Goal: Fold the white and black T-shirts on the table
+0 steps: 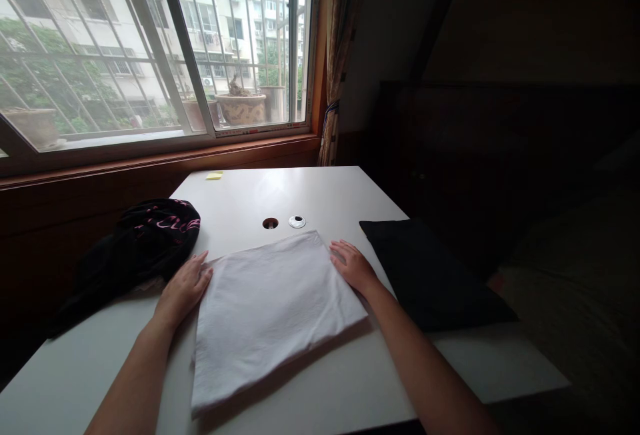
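Observation:
A white folded cloth (pixel 273 315), perhaps a garment, lies flat on the white table (pixel 320 188) in front of me. My left hand (pixel 186 285) rests at its left edge, fingers stretched forward and touching or nearly touching the fabric. At the cloth's upper right edge lies my right hand (pixel 353 266), palm down with the fingers extended. Neither hand grips the cloth. To the right is a dark folded cloth (pixel 440 278), flat and close to my right forearm. A black cloth with pink markings (pixel 145 242) sits in a loose heap left of my left hand.
Beyond the white cloth, the tabletop has a round hole (pixel 271 223) and a round silver cap (pixel 297 222). A yellow paper note (pixel 215 175) lies near the far left corner. A barred window (pixel 200 42) and a tied curtain (pixel 334 75) stand behind the table.

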`<state>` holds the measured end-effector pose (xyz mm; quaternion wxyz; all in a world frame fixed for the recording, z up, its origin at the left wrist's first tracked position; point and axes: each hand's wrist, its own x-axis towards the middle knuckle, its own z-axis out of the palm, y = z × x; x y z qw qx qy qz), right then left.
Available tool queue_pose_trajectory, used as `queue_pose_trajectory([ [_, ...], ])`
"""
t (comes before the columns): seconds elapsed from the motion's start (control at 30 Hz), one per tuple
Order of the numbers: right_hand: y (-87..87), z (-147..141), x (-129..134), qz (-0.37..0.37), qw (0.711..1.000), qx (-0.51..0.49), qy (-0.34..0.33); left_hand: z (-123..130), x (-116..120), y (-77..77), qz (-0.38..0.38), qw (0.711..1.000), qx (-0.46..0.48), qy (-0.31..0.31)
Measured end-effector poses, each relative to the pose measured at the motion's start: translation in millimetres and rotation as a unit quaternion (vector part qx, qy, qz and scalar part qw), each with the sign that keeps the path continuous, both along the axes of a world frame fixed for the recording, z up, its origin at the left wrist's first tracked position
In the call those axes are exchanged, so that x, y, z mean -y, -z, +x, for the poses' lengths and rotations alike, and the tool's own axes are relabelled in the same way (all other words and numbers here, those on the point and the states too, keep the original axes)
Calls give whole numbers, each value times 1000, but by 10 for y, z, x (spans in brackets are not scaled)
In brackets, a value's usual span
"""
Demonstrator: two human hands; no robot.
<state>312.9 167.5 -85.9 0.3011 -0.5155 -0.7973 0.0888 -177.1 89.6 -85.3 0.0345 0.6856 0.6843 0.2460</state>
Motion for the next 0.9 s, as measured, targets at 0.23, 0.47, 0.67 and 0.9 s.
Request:
queue_pose_trajectory([
  [0.23,-174,-60,133,0,997,-76,-30,-28,-16,32,25,999,-18,9],
  [0.47,-386,-499,629,-7,971,122,-207,-52,-35,59,23,999,-19,18],
  [0.67,-402,-808,1024,-65,945,175,-269,-42,-27,45,37,999,-13,20],
  [0.9,-526,-1062,1335,-72,926,159,-334,-80,-44,63,25,1000,8,16],
])
